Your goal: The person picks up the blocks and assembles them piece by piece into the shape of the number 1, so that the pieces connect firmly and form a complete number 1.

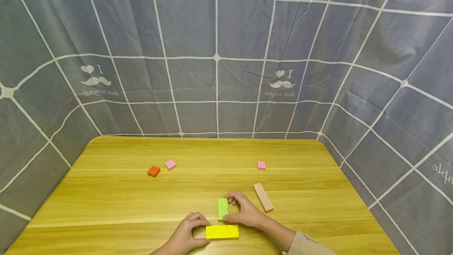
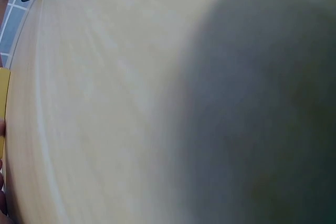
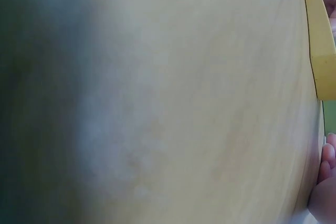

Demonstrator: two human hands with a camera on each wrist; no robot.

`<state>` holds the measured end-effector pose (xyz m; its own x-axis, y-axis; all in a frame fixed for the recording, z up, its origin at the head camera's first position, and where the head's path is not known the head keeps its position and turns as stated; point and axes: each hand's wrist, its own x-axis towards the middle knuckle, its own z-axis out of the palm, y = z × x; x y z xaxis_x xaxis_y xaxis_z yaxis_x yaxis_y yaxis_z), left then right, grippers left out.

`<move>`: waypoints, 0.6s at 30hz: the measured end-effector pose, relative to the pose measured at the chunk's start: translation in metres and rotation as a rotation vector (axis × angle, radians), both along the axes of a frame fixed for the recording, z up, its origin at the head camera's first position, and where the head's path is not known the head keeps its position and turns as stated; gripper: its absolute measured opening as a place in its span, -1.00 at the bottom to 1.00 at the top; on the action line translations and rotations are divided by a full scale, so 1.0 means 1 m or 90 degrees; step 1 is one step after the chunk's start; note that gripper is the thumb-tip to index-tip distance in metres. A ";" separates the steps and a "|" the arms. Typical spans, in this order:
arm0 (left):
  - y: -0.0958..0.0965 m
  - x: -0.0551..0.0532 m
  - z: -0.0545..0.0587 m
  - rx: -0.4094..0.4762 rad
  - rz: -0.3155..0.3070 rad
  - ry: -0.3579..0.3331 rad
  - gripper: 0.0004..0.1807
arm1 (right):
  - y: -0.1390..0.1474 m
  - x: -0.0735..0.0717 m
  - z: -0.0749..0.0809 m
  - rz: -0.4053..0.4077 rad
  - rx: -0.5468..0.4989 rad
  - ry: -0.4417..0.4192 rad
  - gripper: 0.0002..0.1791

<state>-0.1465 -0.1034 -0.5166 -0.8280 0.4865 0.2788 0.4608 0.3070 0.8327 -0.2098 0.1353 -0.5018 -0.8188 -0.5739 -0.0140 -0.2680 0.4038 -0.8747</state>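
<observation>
A yellow rectangular block (image 1: 222, 232) lies crosswise near the table's front. My left hand (image 1: 185, 234) grips its left end, index finger at the back corner and thumb at the front one. Just behind it, a light green block (image 1: 222, 209) points away from me. My right hand (image 1: 247, 212) holds this green block from the right, thumb at the near end and index finger at the far end. The right wrist view shows the yellow block (image 3: 320, 40) at its right edge, with only a sliver of green below. The left wrist view catches just a strip of yellow block (image 2: 4, 98).
A beige plank-shaped block (image 1: 263, 197) lies right of my right hand. Farther back are a pink square block (image 1: 261, 165), another pink block (image 1: 170, 164) and an orange-red block (image 1: 153, 171). A grey checked curtain (image 1: 191, 82) surrounds the wooden table (image 1: 116, 204).
</observation>
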 end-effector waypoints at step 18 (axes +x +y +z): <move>0.001 0.000 -0.001 -0.001 0.006 0.008 -0.72 | -0.005 0.012 0.029 -0.003 -0.022 -0.007 -0.64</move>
